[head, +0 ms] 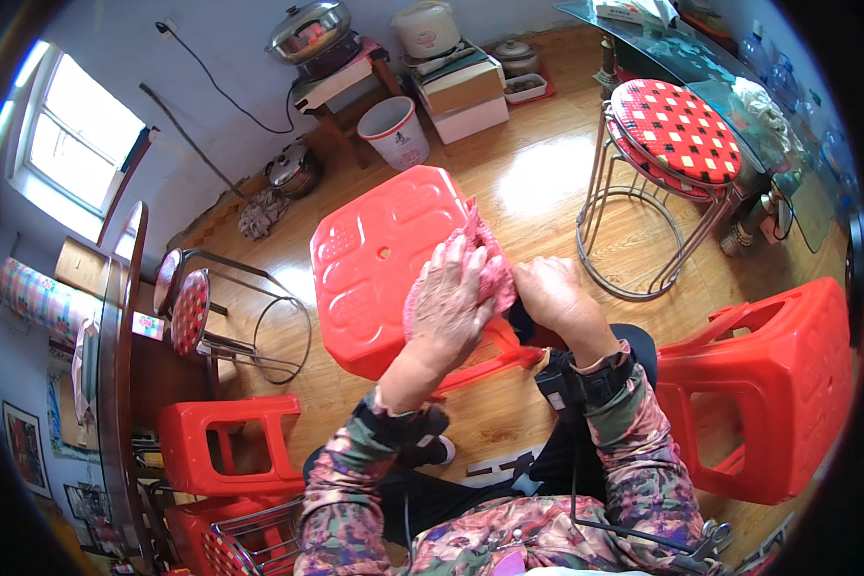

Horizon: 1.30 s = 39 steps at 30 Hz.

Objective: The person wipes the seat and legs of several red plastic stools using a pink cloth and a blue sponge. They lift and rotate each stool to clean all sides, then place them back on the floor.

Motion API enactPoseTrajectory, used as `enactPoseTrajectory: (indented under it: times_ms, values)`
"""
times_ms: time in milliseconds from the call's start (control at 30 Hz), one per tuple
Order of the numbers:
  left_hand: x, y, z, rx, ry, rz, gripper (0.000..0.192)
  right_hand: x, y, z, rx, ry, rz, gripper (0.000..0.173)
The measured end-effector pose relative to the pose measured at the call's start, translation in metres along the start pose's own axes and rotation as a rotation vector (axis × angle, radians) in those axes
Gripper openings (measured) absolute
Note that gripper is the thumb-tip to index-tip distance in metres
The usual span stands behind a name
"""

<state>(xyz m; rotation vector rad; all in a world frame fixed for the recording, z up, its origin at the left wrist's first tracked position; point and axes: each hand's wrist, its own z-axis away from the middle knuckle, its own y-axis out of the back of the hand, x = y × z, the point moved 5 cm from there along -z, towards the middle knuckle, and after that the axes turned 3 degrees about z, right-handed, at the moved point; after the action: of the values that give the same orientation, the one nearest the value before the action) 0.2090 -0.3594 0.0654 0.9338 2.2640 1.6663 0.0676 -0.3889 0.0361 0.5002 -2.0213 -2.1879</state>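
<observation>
Before me a red plastic stool (pixel 374 245) is tilted, its embossed seat with a small central hole turned up towards me. My left hand (pixel 450 291) lies over a bunched pink cloth (pixel 500 277) and presses it against the seat near the right edge. My right hand (pixel 558 295) is curled at the stool's right side, beside the cloth. Its fingertips are hidden, but it appears to grip the stool's edge. Part of the stool's leg frame shows below my hands.
Another red plastic stool (pixel 770 389) lies on its side at right; a further one (pixel 230 446) is at left. Round stools with checked seats (pixel 677 129) are stacked by a glass table (pixel 648 43). A white bucket (pixel 396 133) and a mop (pixel 263 214) are farther off.
</observation>
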Motion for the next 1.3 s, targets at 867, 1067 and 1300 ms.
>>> enactPoseTrajectory:
  times_ms: [867,1067,1300]
  values:
    - [-0.193,-0.021,-0.132,-0.279,0.145,0.038,0.067,-0.014,0.033,0.006,0.381,0.003,-0.206,0.011]
    - [-0.261,-0.006,-0.109,-0.336,0.373,0.111,0.064,-0.050,0.028,0.001,0.489,0.285,-0.139,0.017]
    - [-0.344,0.033,-0.015,-0.154,0.572,0.147,0.065,-0.053,0.025,-0.004,0.540,0.218,-0.182,0.018]
